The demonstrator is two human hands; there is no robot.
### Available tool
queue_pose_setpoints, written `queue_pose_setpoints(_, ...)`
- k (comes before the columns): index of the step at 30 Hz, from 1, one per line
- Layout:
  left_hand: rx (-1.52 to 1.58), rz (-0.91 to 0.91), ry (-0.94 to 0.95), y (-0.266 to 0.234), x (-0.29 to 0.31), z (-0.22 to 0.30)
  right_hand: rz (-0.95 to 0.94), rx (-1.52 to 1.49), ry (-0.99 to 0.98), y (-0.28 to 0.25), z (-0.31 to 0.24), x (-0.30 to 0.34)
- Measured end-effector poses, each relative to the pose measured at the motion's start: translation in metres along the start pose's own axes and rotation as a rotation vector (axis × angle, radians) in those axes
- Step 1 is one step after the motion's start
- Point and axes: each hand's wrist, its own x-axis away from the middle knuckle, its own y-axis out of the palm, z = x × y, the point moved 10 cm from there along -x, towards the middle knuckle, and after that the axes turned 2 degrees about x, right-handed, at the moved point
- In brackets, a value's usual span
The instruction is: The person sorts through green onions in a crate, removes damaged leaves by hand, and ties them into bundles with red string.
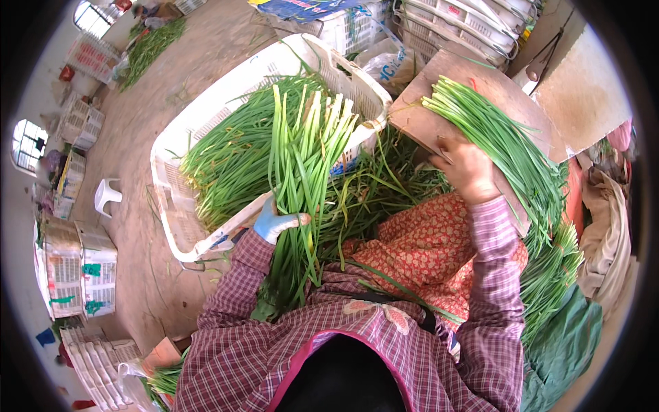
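Observation:
My left hand, in a white and blue glove with bare fingertips, grips a bunch of garlic chives. The pale stem ends point up and the green leaves hang toward my lap. My right hand is bare and hovers at the near-left edge of a brown board. Its fingers are bent and slightly apart, a little blurred, with nothing visible in them. Beside that hand, another bundle of chives lies across the board, its leaves drooping off the right side.
A white plastic crate holding more chives stands at left. Loose leaves heap between it and my patterned apron. More chives lie at right by a green cloth. Stacked crates stand behind; a white stool stands left.

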Motion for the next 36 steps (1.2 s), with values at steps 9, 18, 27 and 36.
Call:
queue_pose_setpoints(9,-0.239,0.168,0.081,0.021,0.004,0.025,0.149,-0.465,-0.063,-0.009,-0.134,-0.024)
queue_pose_setpoints(18,-0.066,0.116,0.097,-0.029,0.001,-0.012,-0.516,-1.966,0.129,-0.001,-0.115,-0.004)
queue_pose_setpoints(27,0.078,-0.241,0.072,0.009,-0.003,-0.007,0.002,-0.869,0.033,0.009,-0.086,-0.019)
queue_pose_setpoints(36,0.023,-0.229,0.0,0.003,-0.001,-0.023,0.319,-0.724,-0.06,-0.02,-0.124,-0.03)
